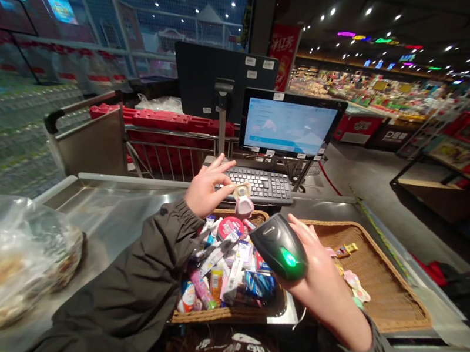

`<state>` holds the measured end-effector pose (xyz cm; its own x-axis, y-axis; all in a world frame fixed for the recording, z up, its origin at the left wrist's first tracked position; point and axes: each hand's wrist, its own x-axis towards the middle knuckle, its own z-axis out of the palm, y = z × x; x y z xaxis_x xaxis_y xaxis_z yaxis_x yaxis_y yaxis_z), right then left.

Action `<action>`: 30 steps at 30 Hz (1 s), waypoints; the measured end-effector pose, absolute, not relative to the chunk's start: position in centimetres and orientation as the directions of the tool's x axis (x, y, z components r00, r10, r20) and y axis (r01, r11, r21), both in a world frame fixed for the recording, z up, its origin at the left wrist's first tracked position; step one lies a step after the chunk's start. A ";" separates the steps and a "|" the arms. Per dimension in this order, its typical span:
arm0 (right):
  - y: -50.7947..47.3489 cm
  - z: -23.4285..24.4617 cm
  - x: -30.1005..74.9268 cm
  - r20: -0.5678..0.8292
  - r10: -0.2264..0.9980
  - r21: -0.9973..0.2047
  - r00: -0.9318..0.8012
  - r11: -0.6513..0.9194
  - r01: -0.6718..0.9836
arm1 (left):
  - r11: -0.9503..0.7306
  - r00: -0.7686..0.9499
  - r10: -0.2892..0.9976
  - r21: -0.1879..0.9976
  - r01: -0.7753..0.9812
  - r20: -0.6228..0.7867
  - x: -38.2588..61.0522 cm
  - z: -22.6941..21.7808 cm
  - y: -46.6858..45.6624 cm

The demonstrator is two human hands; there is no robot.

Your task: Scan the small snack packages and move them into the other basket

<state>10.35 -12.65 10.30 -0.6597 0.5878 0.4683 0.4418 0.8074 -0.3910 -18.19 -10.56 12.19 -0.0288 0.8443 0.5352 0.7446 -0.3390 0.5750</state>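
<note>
My left hand (211, 186) pinches a small pink and cream item (244, 199), whose exact kind I cannot make out, just in front of the keyboard (260, 183). In my right hand (315, 260) is a black barcode scanner (280, 245) with a green light glowing on top; its nose points toward the pinched item. Beneath both hands sits a wicker basket (199, 316) full of small packaged goods, among them a round red-lidded tub (231, 229) and a blue packet (259, 285). The scanner covers part of this basket.
To the right, a second wicker basket (396, 285) holds a few small items. A clear plastic bag (2, 264) lies on the metal counter (111, 222) at left. Behind the keyboard stand a lit monitor (290, 126) and a dark screen back (200, 81), with a shopping cart (167, 153) beyond.
</note>
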 end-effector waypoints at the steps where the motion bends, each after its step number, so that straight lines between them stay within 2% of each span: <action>1: -12.6 10.3 10.3 0.462 0.589 -0.396 -0.663 0.806 0.440 | -0.337 -0.030 0.845 0.576 0.745 0.533 -18.2 12.1 -10.5; 10: -11.8 9.6 10.8 0.431 0.618 -0.385 -0.657 0.785 0.486 | -0.308 -0.002 0.878 0.569 0.762 0.479 -18.6 10.9 -10.4; 14: -11.6 9.1 10.9 0.442 0.616 -0.378 -0.652 0.787 0.487 | -0.249 0.002 0.918 0.572 0.782 0.397 -19.2 9.5 -10.5; 20: -11.5 8.5 10.5 0.325 0.659 -0.425 -0.679 0.743 0.517 | -0.148 0.017 0.974 0.574 0.805 0.226 -20.9 5.7 -10.8; 25: -11.3 8.0 10.2 0.311 0.650 -0.435 -0.694 0.746 0.504 | -0.077 0.000 0.992 0.603 0.794 0.127 -22.6 2.0 -11.6; 30: -10.9 7.5 10.5 0.297 0.652 -0.459 -0.698 0.738 0.494 | 0.029 -0.039 0.999 0.530 0.847 0.007 -23.2 -0.7 -12.8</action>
<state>10.46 -10.90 7.53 -0.6976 0.6519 0.2974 0.4942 0.7383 -0.4591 -23.23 -12.81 -0.71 -0.0393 0.9992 0.0073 0.8474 0.0295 0.5302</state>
